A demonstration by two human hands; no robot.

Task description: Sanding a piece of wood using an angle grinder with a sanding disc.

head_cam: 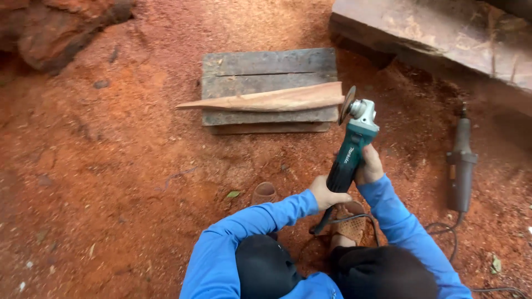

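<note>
Both hands, left hand (327,195) and right hand (369,168), are clamped round the angle grinder (351,148); its disc meets the right end of the tapered wood piece (266,101), lying crosswise ahead.

Grey power tool (461,160) on red sawdust, big log (443,39) beyond

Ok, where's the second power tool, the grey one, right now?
In the head view the grey power tool lies untouched on the red sawdust at the far right, beyond the right hand holding the teal angle grinder, below the big timber slab.
</note>
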